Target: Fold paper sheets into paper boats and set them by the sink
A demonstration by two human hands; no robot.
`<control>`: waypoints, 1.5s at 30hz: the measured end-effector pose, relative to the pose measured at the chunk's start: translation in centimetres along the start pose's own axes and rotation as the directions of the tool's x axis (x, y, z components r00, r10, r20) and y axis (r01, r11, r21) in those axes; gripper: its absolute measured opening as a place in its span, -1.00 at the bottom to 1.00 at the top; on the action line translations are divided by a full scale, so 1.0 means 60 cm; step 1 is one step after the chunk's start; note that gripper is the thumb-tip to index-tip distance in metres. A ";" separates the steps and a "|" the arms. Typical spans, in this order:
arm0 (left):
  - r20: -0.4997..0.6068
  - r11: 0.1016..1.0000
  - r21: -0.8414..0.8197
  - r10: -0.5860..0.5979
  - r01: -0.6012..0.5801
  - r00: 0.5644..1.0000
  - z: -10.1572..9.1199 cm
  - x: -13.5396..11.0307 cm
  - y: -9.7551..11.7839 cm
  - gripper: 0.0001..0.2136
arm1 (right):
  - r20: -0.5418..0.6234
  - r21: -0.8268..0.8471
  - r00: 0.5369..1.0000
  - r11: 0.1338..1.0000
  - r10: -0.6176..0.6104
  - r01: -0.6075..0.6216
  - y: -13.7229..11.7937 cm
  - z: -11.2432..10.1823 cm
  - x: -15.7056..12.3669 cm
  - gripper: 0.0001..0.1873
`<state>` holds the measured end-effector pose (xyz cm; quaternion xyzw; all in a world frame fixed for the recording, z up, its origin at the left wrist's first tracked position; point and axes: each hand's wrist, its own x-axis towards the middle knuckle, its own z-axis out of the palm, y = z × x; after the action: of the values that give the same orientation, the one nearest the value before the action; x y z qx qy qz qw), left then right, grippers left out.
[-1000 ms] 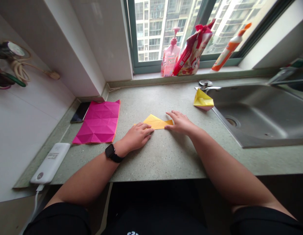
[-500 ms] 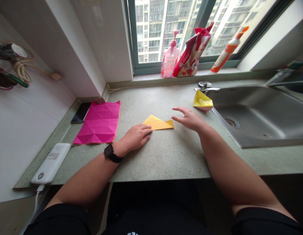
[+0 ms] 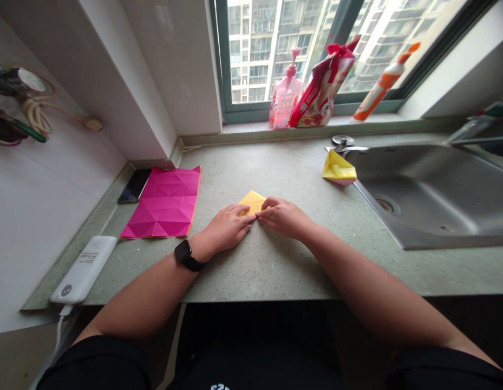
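Centrally, a yellow folded paper (image 3: 253, 200) pressed under two hands

The yellow folded paper lies near the middle of the counter (image 3: 275, 271), set back from the front edge. Only its pointed top shows; the hands cover the rest. The left hand (image 3: 227, 227) lies flat on the paper's left part, with its fingers extended and close together. The right hand (image 3: 281, 218) arches over the right part, with its fingers curled downward. The two hands meet at the fingertips (image 3: 251, 214). Whether the right hand pinches the paper cannot be told. Judged step: a fold is being set in the paper. The next move appears to call for firm, even pressure along the crease, with the layers kept aligned.

Left of the hands, a creased magenta paper sheet (image 3: 165, 203) lies flat, with a smartphone (image 3: 133, 185) just beside it toward the back-left corner. A white power bank (image 3: 84, 269) sits near the front-left corner. Toward the right, a folded yellow paper piece (image 3: 338, 169) rests at the rim of a stainless steel sink (image 3: 422, 200).
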<state>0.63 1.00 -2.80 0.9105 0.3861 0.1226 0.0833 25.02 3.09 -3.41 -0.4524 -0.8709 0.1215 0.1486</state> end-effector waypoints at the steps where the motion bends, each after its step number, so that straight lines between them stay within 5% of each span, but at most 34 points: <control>1: -0.007 1.000 0.019 -0.019 0.019 1.000 0.000 -0.001 0.001 -0.67 | 0.003 0.002 1.000 1.000 0.003 -0.003 0.000 -0.002 0.000 -0.74; 16: 0.096 0.962 0.122 -0.255 0.243 0.962 -0.056 -0.022 -0.025 -0.77 | 0.005 0.015 1.000 1.000 -0.016 0.016 0.004 -0.007 -0.001 -0.73; 25: 0.076 0.956 0.108 -0.280 0.271 0.957 -0.073 -0.035 -0.053 -0.80 | 0.029 0.024 0.999 0.999 -0.024 0.023 0.008 -0.008 0.001 -0.72; 32: -0.158 0.941 0.092 -0.310 0.326 0.938 -0.061 -0.010 -0.054 -0.80 | 0.017 0.020 0.999 0.999 -0.041 0.041 0.012 -0.006 -0.001 -0.74; 39: -0.169 0.958 -0.020 -0.285 0.286 0.944 -0.025 0.002 -0.054 -0.82 | 0.009 0.019 0.998 0.998 -0.063 0.063 0.015 -0.003 -0.005 -0.71; 45: -0.127 0.953 -0.083 -0.301 0.292 0.945 -0.027 0.003 -0.060 -0.73 | -0.036 0.000 0.997 0.997 -0.075 0.075 0.023 0.002 -0.004 -0.71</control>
<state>-2.19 3.71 -2.09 0.8282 0.5194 0.1838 0.1025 26.17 3.67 -4.06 -0.4215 -0.8843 0.1083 0.1690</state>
